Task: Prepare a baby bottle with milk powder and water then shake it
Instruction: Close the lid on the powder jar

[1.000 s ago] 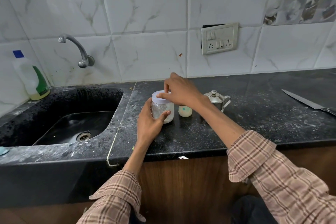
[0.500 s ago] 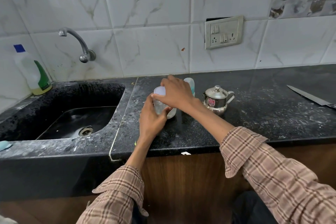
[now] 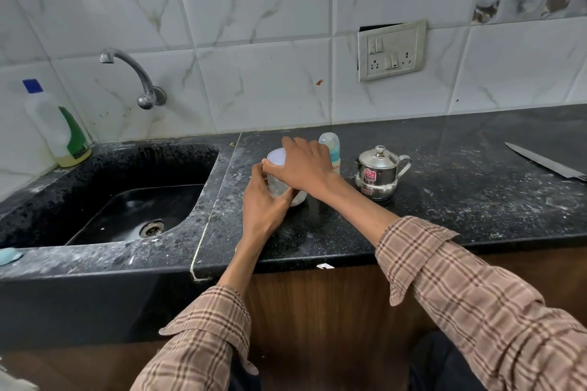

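A clear jar of white powder (image 3: 279, 186) stands on the black counter (image 3: 444, 200), tilted slightly. My left hand (image 3: 263, 203) grips its body from the near side. My right hand (image 3: 305, 165) curls over its pale lid (image 3: 275, 156) from above. Right behind my right hand stands a baby bottle (image 3: 331, 147) with a clear cap, partly hidden. A small steel pot with lid and spout (image 3: 379, 173) sits to the right of the bottle.
A black sink (image 3: 133, 209) with a wall tap (image 3: 133, 76) lies to the left. A detergent bottle (image 3: 55, 127) stands at its far corner. A long knife (image 3: 546, 162) lies at the counter's right. White dust speckles the counter.
The view has shifted so the baby bottle shows behind my right hand. Both hands stay on the jar, and my right hand has turned on the lid.
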